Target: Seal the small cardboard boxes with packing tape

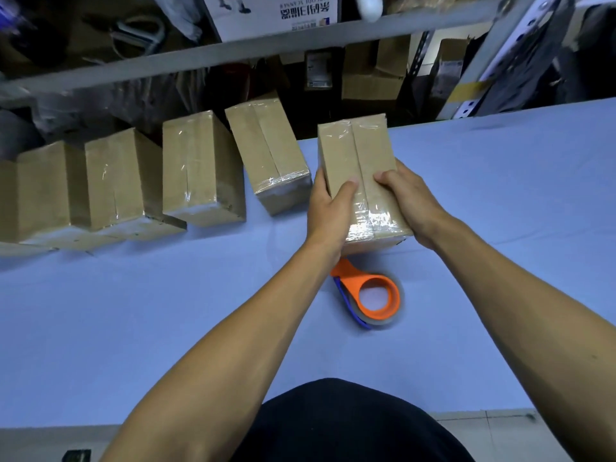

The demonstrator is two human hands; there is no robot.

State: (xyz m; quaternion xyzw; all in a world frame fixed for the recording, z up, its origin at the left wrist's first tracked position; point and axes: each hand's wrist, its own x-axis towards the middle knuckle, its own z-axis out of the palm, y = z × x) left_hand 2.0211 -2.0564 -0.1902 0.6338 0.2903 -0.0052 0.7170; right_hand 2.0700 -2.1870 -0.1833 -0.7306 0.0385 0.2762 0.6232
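A small brown cardboard box (pixel 363 151) with clear tape along its top seam stands on the blue table (pixel 500 195), held from both sides. My left hand (pixel 328 211) grips its left side with the thumb on top. My right hand (pixel 410 201) grips its right side, thumb on top near the seam. An orange tape dispenser (pixel 373 295) with a clear tape roll lies flat on the table just in front of the box, between my forearms.
Several taped cardboard boxes (pixel 200 168) stand in a row along the table's far edge to the left. Behind them a grey metal shelf (pixel 233 51) holds cartons and bags. The table's near edge runs by my torso.
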